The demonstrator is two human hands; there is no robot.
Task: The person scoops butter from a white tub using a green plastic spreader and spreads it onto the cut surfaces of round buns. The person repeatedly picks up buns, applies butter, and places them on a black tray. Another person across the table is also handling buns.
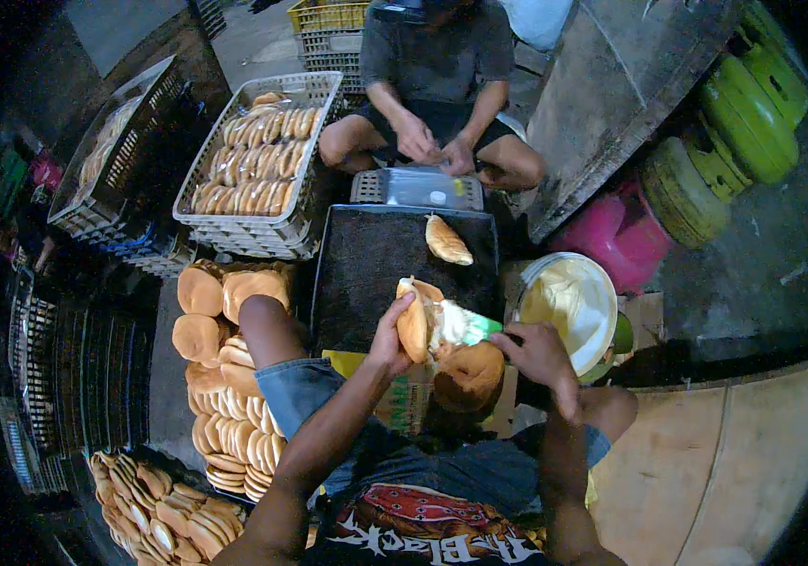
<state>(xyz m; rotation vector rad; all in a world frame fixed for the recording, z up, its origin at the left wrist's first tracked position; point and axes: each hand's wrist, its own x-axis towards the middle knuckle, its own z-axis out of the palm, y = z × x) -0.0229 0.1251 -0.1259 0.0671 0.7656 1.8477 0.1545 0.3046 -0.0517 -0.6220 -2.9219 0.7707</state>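
Observation:
My left hand (391,341) holds a split bread bun (414,324) upright, its cut side turned to the right. In my right hand (539,355) is a green spreader (481,327), its blade coated with white cream and held against the bun's opening. Just below the blade are more round buns (471,375), partly in shadow. Right of my right hand stands a white tub (610,290) of pale yellow cream (551,283). A folded bun (448,240) lies on the dark tray (368,272) in front of me.
Across the tray sits another person (439,64), both hands over a plastic crate with clear plastic on it. Crates of bagged buns (255,156) stand at left, with stacks of loose buns (234,396) beside my left leg. Gas cylinders (750,120) line the right, near a wooden board (750,453).

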